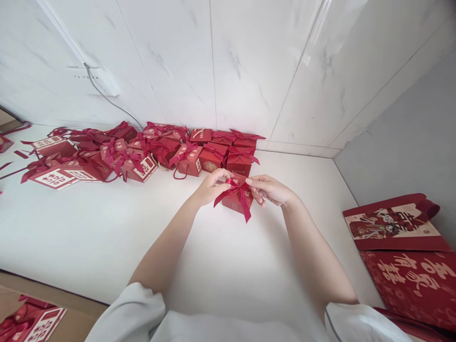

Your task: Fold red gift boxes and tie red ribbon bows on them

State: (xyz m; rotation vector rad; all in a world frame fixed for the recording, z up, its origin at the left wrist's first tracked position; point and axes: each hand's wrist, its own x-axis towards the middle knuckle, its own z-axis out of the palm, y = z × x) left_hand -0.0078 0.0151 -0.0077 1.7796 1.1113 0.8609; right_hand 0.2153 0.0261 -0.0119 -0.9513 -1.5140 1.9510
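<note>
Both my hands are at one small red box (235, 205), which sits on the white desk (107, 237) in front of me, near the front of a group of similar boxes. A dark red ribbon bow (235, 190) lies across its top; one tail hangs down the near face, another spreads out to the left.

Left hand (214, 186): fingers bent, thumb and fingertips drawn together on the left part of the bow. Right hand (269, 189): thumb and forefinger narrowed on the bow's right side, remaining fingers curled beside the box. Exact fingertip contact is too small to make out.

Just behind my box: a ribboned box (239, 167) and, to its left, a box with a round gold emblem (210, 165). Left of that, a lighter red box (188, 162) with a cord handle. Farther left, more boxes lie in a looser heap, several with white label panels (53, 179).

Right edge: two red gift bags, one with printed figures (395, 227), one with large pale characters (413, 280). Behind: marbled wall (249, 71), socket plate (94, 81), grey cable (107, 99).
</note>
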